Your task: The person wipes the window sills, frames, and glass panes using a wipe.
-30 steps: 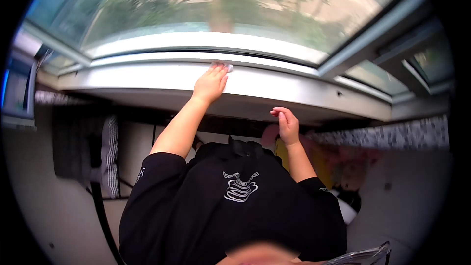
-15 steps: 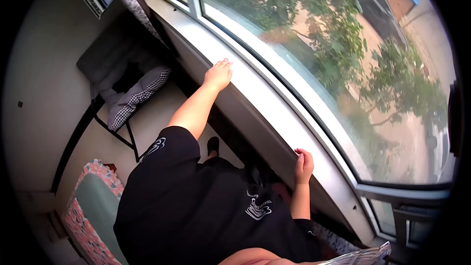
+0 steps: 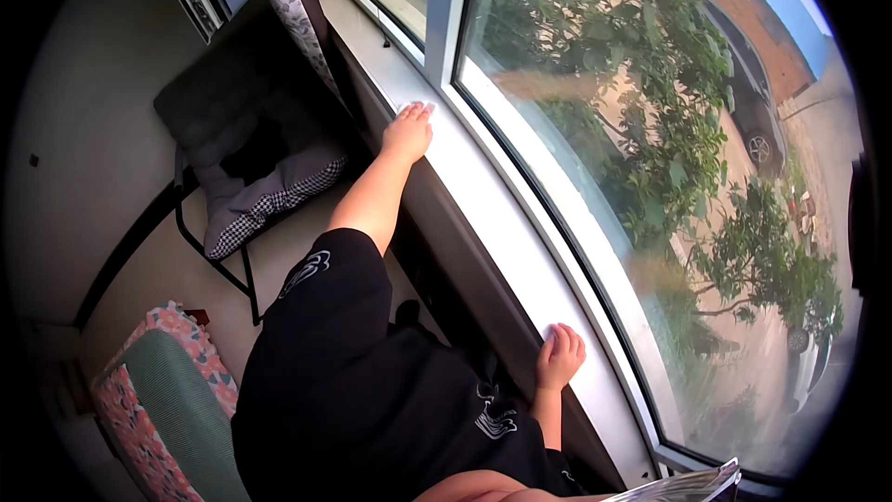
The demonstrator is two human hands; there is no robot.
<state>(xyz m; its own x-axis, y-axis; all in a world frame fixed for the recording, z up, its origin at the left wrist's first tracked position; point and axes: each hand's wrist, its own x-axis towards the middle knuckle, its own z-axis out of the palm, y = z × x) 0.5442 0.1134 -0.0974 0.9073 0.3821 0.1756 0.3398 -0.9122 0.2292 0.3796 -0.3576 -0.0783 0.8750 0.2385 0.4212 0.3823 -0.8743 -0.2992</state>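
On windowsill (image 3: pixel 492 232): right hand (image 3: pixel 560 358) seemingly touching now, apart earlier.

Wears a black shirt (image 3: pixel 325 372) with short sleeves (image 3: pixel 358 265) and white squiggles (image 3: pixel 494 418) on the front and left sleeve.

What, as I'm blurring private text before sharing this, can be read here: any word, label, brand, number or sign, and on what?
Nothing is legible.
Shirt front: white print, too small and distorted to read.
Sleeve: white line design, no readable letters.
Dark car, white car: no readable plate.
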